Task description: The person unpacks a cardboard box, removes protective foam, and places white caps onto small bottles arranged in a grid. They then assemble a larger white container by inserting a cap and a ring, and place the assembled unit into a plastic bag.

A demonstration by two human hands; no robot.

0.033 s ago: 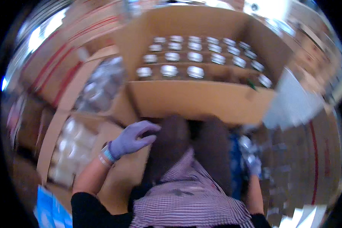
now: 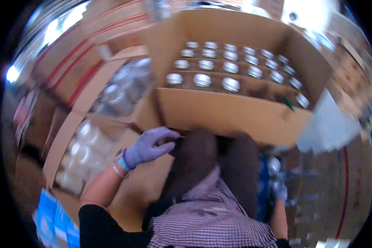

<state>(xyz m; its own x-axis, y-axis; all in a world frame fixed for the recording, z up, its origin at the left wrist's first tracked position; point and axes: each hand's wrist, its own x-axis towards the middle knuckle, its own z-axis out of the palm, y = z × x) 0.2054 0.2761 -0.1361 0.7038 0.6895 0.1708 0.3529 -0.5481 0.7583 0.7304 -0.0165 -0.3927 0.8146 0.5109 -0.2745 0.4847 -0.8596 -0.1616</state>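
My left hand, in a lavender glove, hovers over a cardboard flap beside my left knee. Its fingers are loosely curved, the thumb stands apart, and nothing is in it. Low beside my right thigh is my right hand, also gloved and blurred. It appears closed round the body of a silver-lidded jar, whose lid points away from me. In front of my knees stands a large open cardboard box. Rows of silver lids show between its dividers, with a gap in the nearest row.
To the left, an open carton holds pale wrapped cylinders; another behind it holds greyish clear-wrapped pieces. Blue packages lie at lower left. A translucent sheet hangs at the big box's right corner. Taped cardboard lies at right.
The whole view has swung, so the boxes sit farther right and slightly lower in the picture. Both hands keep nearly the same poses.
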